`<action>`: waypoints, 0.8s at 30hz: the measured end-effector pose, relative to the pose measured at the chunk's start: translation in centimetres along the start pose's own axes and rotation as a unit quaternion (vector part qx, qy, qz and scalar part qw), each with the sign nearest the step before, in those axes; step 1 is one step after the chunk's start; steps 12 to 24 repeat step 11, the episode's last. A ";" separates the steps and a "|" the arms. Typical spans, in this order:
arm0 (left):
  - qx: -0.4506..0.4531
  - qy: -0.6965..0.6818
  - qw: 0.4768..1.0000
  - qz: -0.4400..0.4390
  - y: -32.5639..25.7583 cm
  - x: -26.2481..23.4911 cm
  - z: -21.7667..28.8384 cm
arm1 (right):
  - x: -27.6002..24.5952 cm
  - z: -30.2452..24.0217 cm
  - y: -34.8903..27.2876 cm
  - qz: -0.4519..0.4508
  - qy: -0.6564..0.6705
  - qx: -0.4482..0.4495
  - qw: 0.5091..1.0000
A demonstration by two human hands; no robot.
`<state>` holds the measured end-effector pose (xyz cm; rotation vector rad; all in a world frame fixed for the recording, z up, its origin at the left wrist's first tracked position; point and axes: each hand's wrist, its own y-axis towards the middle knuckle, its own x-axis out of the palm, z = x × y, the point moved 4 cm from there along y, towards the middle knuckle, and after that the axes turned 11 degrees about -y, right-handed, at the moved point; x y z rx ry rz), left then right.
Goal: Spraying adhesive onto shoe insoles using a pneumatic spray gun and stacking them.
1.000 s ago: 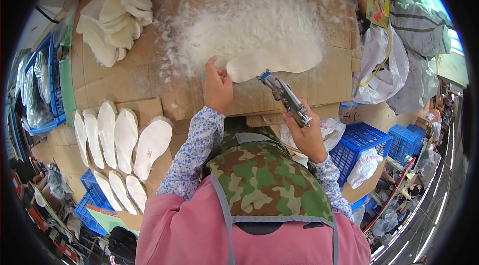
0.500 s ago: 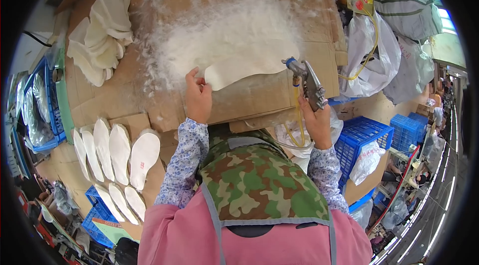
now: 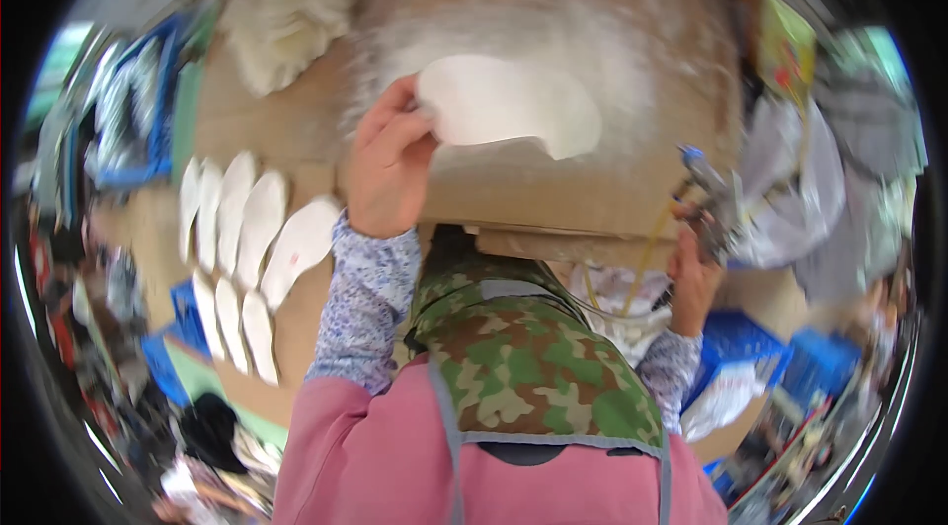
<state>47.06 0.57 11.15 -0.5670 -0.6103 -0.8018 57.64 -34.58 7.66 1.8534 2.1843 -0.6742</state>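
Pinched in my left hand [image 3: 395, 150] is one end of a white insole [image 3: 504, 105]. The insole is raised over the cardboard-covered table [image 3: 553, 199], and its far end bends down. My right hand [image 3: 696, 268] grips a metal spray gun [image 3: 713, 204] with a blue nozzle and a yellow hose. The gun is off to the right, apart from the insole, and smeared by motion. Behind the insole the cardboard carries a whitish, fuzzy residue.
Several white insoles [image 3: 262, 219] lie in rows on cardboard at the left. A heap of insoles [image 3: 291, 16] sits at the far left of the table. Blue crates [image 3: 736, 352] stand at the right, below plastic bags [image 3: 790, 189].
My left hand has lifted the insole off the table. The spray gun has swung away to the right in my right hand. The whole view has shifted and blurred.
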 end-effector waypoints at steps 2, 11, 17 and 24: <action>0.040 -0.026 0.999 -0.014 -2.1 1.2 3.4 | -0.1 -1.4 -0.3 -0.013 0.005 -0.024 1.000; 0.150 -0.141 0.976 0.077 -15.5 -7.9 13.3 | 6.2 -4.5 -3.1 -0.200 -0.053 -0.113 0.972; 0.150 -0.141 0.976 0.077 -15.5 -7.9 13.3 | 6.2 -4.5 -3.1 -0.200 -0.053 -0.113 0.972; 0.150 -0.141 0.976 0.077 -15.5 -7.9 13.3 | 6.2 -4.5 -3.1 -0.200 -0.053 -0.113 0.972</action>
